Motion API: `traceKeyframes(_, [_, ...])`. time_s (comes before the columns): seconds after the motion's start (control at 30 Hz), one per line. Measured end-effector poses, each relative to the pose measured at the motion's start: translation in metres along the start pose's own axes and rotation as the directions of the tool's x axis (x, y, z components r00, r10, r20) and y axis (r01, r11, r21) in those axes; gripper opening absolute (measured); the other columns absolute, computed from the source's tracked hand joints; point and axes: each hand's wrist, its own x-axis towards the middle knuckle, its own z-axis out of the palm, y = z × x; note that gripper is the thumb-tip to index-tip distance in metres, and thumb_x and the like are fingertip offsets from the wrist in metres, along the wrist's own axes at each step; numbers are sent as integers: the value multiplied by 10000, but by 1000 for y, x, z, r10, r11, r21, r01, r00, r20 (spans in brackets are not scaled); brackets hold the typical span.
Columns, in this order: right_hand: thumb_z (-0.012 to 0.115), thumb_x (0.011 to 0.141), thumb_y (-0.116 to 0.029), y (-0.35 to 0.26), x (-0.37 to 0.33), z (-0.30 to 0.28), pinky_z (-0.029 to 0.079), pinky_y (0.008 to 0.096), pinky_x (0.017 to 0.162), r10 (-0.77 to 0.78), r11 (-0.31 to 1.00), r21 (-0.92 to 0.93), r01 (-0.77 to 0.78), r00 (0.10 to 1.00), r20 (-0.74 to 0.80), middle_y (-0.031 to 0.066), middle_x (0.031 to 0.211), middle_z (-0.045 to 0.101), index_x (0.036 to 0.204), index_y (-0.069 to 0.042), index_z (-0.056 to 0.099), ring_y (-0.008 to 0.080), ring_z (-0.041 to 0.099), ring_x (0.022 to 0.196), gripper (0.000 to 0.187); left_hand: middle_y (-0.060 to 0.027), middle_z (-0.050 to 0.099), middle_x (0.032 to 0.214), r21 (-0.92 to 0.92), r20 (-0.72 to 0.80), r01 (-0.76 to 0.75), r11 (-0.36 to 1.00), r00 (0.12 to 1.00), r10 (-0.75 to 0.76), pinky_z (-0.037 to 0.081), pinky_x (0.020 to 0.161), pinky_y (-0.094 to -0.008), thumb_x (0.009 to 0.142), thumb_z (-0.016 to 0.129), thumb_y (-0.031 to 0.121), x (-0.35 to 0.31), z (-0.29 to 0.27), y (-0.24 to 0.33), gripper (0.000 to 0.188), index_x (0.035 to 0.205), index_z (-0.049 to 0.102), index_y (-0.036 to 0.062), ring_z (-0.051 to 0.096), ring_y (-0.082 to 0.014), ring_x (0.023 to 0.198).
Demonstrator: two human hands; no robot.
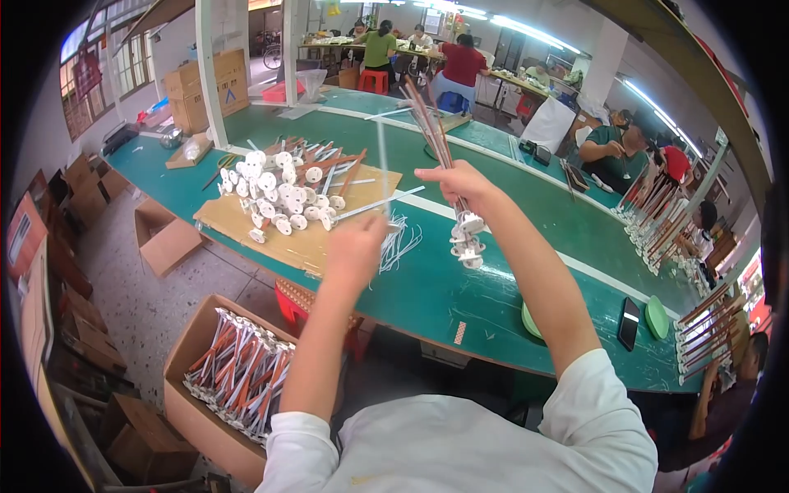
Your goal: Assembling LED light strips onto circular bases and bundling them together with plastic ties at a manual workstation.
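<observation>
My right hand (467,186) is closed round a bundle of thin brown strips (429,123), held upright over the green table. White round end pieces (468,240) cluster at the bundle's lower end, below the hand. To its left, my left hand (358,246) is closed on a thin pale strip (382,168) that sticks upward, slightly blurred. Just beside that hand lies a heap of narrow white ties (399,243). Further left, a pile of white round pieces (283,191) with brown and pale strips rests on a cardboard sheet (304,251).
An open carton (177,382) full of strip bundles stands on the floor at lower left, near a red stool (292,306). A phone (629,323) and a green dish (656,317) lie at right. More bundles (707,333) line the right edge, with co-workers (735,394) beyond.
</observation>
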Motion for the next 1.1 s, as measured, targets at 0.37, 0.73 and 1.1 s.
traceKeyframes(0.37, [594,916,-320,65,-41,-45,432,302,595,-377,922,-99,374,816,-438,63,717,616,835,0,618,145,562,627,331,-144,585,1213,-634,-67,-119,764,993,99,455,884,-383,689,807,307,35,40,85,737,1307,492,56,571,-266,1090])
traceKeyframes(0.73, [663,808,-110,81,-62,-58,485,372,874,-643,743,-341,575,756,-126,190,1128,628,1148,24,564,290,603,1081,379,-86,673,813,-812,299,424,401,892,-338,509,655,-311,779,762,172,139,95,143,351,1013,603,-35,655,-181,742])
traceKeyframes(1.1, [812,720,-181,-38,-100,-93,524,369,880,-842,526,-356,772,415,-345,137,1241,562,1433,-63,282,241,571,1138,896,-103,665,742,-738,-47,79,670,985,-168,490,654,-310,759,748,167,152,101,166,244,939,649,37,655,-176,699])
